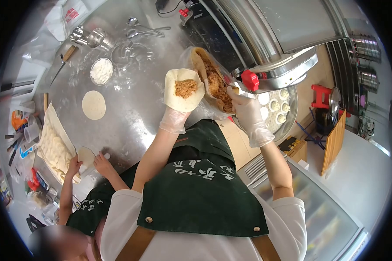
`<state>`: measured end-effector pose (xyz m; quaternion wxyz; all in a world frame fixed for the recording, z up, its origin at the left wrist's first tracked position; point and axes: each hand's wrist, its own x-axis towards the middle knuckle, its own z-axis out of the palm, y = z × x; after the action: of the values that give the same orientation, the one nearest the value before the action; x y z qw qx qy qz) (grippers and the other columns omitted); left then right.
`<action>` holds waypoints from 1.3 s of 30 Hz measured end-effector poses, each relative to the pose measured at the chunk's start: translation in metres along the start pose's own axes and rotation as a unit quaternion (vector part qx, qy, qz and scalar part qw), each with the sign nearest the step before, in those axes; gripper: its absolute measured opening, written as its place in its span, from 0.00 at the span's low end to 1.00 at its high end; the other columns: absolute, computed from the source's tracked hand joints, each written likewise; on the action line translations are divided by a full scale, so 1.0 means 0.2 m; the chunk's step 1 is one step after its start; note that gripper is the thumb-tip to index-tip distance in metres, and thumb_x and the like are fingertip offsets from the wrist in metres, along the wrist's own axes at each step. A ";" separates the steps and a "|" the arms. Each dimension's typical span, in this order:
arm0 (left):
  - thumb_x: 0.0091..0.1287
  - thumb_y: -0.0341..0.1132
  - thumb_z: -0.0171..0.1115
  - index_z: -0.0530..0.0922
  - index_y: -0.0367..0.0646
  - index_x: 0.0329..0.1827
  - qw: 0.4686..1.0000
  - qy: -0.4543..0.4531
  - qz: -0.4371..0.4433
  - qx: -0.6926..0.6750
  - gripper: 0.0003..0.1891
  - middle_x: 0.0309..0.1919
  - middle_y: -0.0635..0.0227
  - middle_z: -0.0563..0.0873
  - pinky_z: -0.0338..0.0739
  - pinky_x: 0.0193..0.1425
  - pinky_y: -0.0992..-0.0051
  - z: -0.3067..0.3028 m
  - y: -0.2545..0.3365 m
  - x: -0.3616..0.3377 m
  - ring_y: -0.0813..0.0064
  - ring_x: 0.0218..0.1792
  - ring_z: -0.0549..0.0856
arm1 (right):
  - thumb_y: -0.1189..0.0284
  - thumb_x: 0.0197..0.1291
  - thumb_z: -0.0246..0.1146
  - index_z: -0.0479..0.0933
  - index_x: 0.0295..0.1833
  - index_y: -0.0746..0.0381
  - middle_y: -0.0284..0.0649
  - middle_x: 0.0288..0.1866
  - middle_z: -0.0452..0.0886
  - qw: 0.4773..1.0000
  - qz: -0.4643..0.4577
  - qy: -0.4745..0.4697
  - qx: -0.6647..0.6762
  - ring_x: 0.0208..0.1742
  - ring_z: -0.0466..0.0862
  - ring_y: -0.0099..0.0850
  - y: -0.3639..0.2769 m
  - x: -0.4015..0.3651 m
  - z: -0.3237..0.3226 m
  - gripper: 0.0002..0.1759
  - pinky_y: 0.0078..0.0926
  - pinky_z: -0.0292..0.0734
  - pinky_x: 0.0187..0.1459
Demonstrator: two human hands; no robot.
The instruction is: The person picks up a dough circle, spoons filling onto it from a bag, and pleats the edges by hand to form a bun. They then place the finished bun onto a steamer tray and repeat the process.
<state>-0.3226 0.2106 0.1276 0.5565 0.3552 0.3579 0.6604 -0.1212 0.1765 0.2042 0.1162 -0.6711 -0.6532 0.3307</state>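
Note:
My left hand, in a clear glove, supports a round dough wrapper from below; its fingers are mostly hidden under the dough. A mound of brown shredded filling lies in the middle of the wrapper. My right hand, also gloved, is closed at the near right edge of a plastic-lined container of the same filling. A small yellowish-brown end shows at its fingertips, but I cannot make out what it belongs to.
Right of the container, a round steamer tray holds several white buns under a red-knobbed machine. On the steel table are a flour bowl, a dough round, a knife and spoons. A co-worker's hands handle dough at left.

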 end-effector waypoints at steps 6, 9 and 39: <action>0.58 0.10 0.63 0.68 0.37 0.49 0.992 -0.012 -0.022 -0.124 0.20 0.45 0.60 0.80 0.83 0.54 0.70 -0.04 -0.07 -0.03 0.72 0.45 0.82 | 0.88 0.54 0.55 0.79 0.65 0.63 0.35 0.23 0.73 0.983 0.075 -0.104 0.132 0.26 0.72 0.19 0.00 0.03 -0.07 0.31 0.20 0.74 0.33; 0.58 0.11 0.63 0.68 0.37 0.48 1.000 -0.004 0.015 0.013 0.20 0.43 0.60 0.80 0.83 0.55 0.69 -0.03 -0.06 -0.03 0.71 0.44 0.82 | 0.90 0.51 0.54 0.78 0.66 0.66 0.32 0.23 0.72 0.976 0.044 -0.142 0.159 0.26 0.68 0.19 -0.01 0.02 -0.17 0.33 0.17 0.69 0.31; 0.77 0.37 0.56 0.73 0.41 0.53 0.987 -0.056 0.043 0.141 0.10 0.47 0.62 0.82 0.82 0.56 0.69 -0.04 0.14 -0.13 0.70 0.49 0.83 | 0.83 0.66 0.55 0.80 0.68 0.53 0.26 0.27 0.74 0.958 0.152 0.010 0.243 0.29 0.70 0.16 -0.35 -0.19 -0.15 0.27 0.17 0.72 0.35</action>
<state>-0.3389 0.1815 0.1462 0.4912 0.4818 0.3996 0.6057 -0.1572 0.1570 0.2796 0.2305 -0.7173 -0.4421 0.4867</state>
